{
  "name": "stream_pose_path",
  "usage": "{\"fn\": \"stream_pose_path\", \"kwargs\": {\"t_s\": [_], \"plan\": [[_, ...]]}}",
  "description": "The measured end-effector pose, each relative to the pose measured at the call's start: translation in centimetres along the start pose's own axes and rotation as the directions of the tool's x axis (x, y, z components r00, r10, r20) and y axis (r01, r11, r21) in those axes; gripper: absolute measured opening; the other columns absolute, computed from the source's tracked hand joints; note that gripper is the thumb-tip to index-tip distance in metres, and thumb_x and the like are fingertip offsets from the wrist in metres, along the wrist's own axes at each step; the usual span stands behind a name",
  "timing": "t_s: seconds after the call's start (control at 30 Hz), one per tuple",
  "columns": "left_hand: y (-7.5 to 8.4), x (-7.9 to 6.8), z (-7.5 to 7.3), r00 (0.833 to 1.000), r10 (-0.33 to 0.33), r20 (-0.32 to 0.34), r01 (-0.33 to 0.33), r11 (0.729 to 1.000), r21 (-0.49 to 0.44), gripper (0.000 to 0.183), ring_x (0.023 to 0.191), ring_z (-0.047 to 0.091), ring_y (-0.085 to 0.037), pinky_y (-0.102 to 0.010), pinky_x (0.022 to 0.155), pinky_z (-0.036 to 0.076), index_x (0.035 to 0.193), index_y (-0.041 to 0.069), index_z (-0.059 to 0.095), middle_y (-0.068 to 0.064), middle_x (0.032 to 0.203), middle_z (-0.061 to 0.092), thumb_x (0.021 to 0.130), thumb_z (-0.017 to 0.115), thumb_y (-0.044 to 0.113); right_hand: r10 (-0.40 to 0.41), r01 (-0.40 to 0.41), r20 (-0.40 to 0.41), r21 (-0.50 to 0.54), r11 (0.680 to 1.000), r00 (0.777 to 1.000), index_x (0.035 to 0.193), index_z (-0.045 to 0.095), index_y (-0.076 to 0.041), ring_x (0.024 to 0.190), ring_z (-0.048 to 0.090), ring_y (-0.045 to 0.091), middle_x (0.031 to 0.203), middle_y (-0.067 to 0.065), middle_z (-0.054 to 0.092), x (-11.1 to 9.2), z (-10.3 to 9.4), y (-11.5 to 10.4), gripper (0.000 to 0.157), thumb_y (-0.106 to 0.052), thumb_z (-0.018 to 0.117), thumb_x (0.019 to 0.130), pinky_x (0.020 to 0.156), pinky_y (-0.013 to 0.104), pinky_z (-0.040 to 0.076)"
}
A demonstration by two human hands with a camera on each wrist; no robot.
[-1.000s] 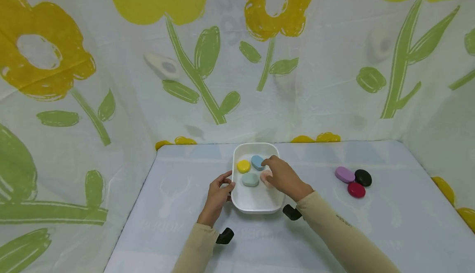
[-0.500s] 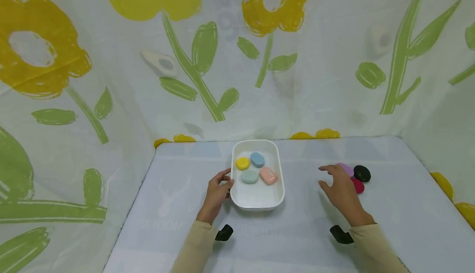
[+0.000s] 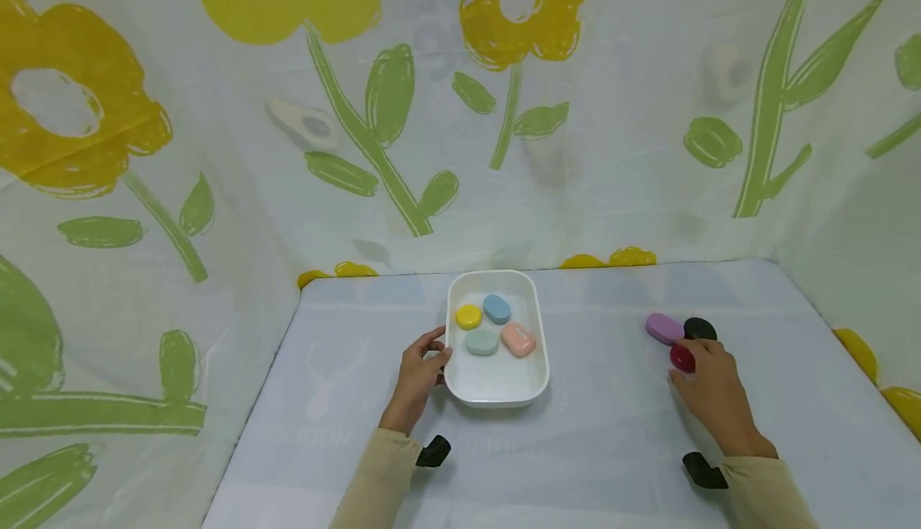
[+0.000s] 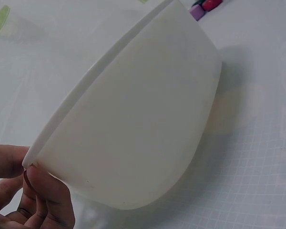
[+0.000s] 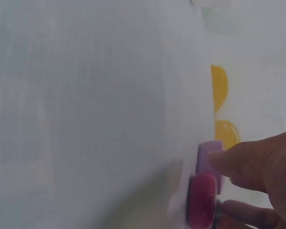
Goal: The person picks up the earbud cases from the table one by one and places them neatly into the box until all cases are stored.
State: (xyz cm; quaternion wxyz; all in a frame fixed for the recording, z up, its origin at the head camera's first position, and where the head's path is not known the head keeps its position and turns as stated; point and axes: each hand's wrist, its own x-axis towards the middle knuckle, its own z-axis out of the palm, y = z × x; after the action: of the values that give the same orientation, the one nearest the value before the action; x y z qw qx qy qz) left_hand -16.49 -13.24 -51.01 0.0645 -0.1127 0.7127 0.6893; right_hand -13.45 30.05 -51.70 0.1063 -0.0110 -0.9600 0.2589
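Faint lettering on the smooth pale bench (image 3: pixel 590 409) can't be read. White rounded-rectangle tray (image 3: pixel 496 381): rim pinched by left hand (image 3: pixel 420 369), thumb and fingers closed on it. Glossy red disc (image 3: pixel 682 359), right of tray, partly covered by right hand (image 3: pixel 714 389), fingers part-curled; grip can't be confirmed. Pink bar (image 3: pixel 518 340), green bar (image 3: pixel 482 343), yellow disc (image 3: pixel 468 316), blue oval (image 3: pixel 497 309) are held in tray. Purple oval (image 3: pixel 663 328), black disc (image 3: pixel 699 328) are crowded behind red. Flower-print sheet (image 3: pixel 633 169) is hung beyond.

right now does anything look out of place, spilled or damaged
Nothing stands out: no spill or damage shows. The purple piece, black piece and red piece lie together outside the white tray, but the right hand is at the red one, so they hardly look misplaced. The left hand holds the tray's rim.
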Motion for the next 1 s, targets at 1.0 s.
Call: {"fn": "stream_pose_path", "kwargs": {"t_s": [1.0], "plan": [[-0.27, 0.31, 0.06, 1.0, -0.017, -0.014, 0.017, 1.0, 0.001, 0.047, 0.073, 0.056, -0.017, -0.027, 0.06, 0.053, 0.152, 0.005, 0.056, -0.012, 0.116, 0.053, 0.105, 0.062, 0.004, 0.022, -0.019, 0.103, -0.028, 0.999, 0.994, 0.13, 0.057, 0.015, 0.11, 0.056, 0.056, 0.123, 0.042, 0.055, 0.33, 0.21, 0.64, 0.05, 0.002, 0.08, 0.087, 0.094, 0.073, 0.048]]}}
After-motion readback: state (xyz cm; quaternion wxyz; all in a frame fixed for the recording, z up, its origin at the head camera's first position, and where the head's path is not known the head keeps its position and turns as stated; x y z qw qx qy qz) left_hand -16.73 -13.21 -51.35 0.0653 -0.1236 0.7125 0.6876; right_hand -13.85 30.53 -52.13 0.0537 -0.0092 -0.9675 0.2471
